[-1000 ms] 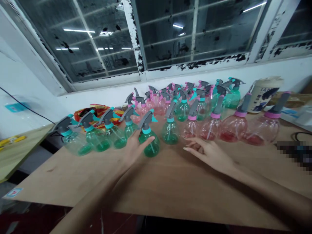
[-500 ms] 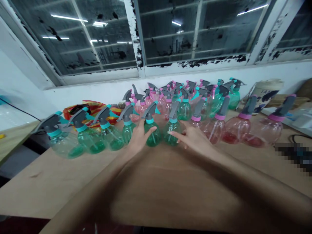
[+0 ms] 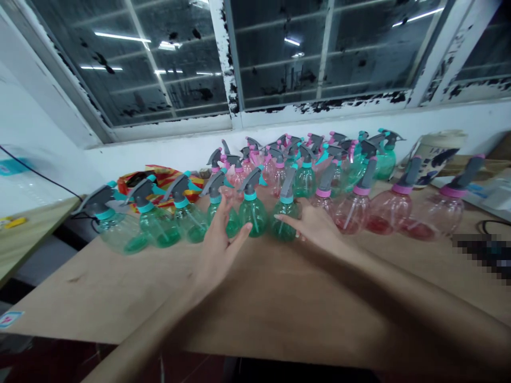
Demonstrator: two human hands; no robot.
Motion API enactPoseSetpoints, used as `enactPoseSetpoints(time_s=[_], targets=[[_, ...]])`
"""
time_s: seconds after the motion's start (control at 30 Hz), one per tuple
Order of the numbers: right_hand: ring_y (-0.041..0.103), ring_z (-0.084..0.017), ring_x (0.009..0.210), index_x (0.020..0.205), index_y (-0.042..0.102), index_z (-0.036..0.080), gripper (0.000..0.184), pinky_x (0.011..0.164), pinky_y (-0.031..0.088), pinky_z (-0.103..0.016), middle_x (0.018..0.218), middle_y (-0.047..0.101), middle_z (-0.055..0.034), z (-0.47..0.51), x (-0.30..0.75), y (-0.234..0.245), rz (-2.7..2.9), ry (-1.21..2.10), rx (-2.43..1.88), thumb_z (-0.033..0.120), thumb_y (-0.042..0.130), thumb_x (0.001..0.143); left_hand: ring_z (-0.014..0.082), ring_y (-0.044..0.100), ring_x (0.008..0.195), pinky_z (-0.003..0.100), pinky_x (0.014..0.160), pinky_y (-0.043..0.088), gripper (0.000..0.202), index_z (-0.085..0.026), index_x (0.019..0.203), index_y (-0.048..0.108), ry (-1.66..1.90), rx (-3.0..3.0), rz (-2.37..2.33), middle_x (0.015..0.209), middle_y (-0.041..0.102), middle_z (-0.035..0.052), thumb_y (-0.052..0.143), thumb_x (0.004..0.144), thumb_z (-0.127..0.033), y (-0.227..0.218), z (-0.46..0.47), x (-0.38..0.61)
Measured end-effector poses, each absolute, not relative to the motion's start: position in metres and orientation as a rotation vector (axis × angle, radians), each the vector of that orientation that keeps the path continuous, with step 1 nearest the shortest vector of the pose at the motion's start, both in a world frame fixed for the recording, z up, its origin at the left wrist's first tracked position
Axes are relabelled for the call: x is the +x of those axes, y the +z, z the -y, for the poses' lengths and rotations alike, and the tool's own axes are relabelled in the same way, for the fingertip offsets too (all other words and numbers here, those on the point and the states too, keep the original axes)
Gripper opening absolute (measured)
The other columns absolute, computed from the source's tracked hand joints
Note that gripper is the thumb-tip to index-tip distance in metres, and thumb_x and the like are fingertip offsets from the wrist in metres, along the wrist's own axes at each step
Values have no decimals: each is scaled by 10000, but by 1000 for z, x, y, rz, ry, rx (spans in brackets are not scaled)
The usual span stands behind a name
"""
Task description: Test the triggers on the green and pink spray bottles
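Since half a second ago, the left hand (image 3: 219, 243) has drawn its fingers back a little from the neighbouring green bottle (image 3: 254, 217), while the right hand (image 3: 319, 223) has barely shifted at the held green bottle (image 3: 281, 231).

Above and beyond both sets of fingers runs a wide window (image 3: 279, 53), white paint flaking off its frame. Under them lies the worktop (image 3: 131, 287), flat, brown and faintly grained like board. Farther off behind the fingers stands a crowd of pink and green spray bottles (image 3: 278, 174). Nearer, a row spreads to either side: green-tinted bottles (image 3: 163, 226) on the left fingers' side, pink-tinted bottles (image 3: 389, 210) out past the right fingers (colours apart, probably to keep them easy to tell). All stand upright on rounded bases.

Left fingers are released, thumb parted, just beside the neighbouring bottle; whether any tip grazes it, I can't tell. Right fingers appear to be grasping the other bottle, thumb across its front and the rest around its right side, likely because such a smooth belly is best cupped.

Bodies are bulbous, glossy, see-through plastic. Grey trigger heads (image 3: 288, 183) look duller and angular, above narrow turquoise collars (image 3: 286, 200); the pink bottles' thin pale tubes slant inside.
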State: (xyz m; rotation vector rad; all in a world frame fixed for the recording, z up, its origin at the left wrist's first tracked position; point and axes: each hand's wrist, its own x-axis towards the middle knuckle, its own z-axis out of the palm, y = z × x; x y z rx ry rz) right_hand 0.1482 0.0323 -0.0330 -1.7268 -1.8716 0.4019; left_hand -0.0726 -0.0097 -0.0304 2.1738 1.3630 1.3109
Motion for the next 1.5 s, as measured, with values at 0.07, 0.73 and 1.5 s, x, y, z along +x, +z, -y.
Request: enactPoseSetpoints(time_s=[0.07,0.73,1.5], targets=[[644,-341,709,1254,484,122,783,570,402,-396,603,657,-85,-24,148,-33,1883,349,-1740,706,486,733,266,353,1350,483,1071,357,653,-314,1435,215,1276,2132,-1342,1460,393,75,553,881,-385,-31,18,-69],[660,-315,838,1010,593,163,753,644,514,-394,854,677,-134,54,164,-55,2153,51,-1365,819,449,669,227,621,992,394,922,485,288,-205,1115,588,1098,1954,-928,1096,658,66,530,836,-246,-13,17,6],[396,-271,1311,1374,430,207,727,1080,331,-475,1427,437,-109,8,223,-117,2432,490,-1073,591,586,777,153,533,582,272,548,452,395,-257,1082,595,943,2076,-953,734,630,-7,459,727,-147,-14,-9,27]])
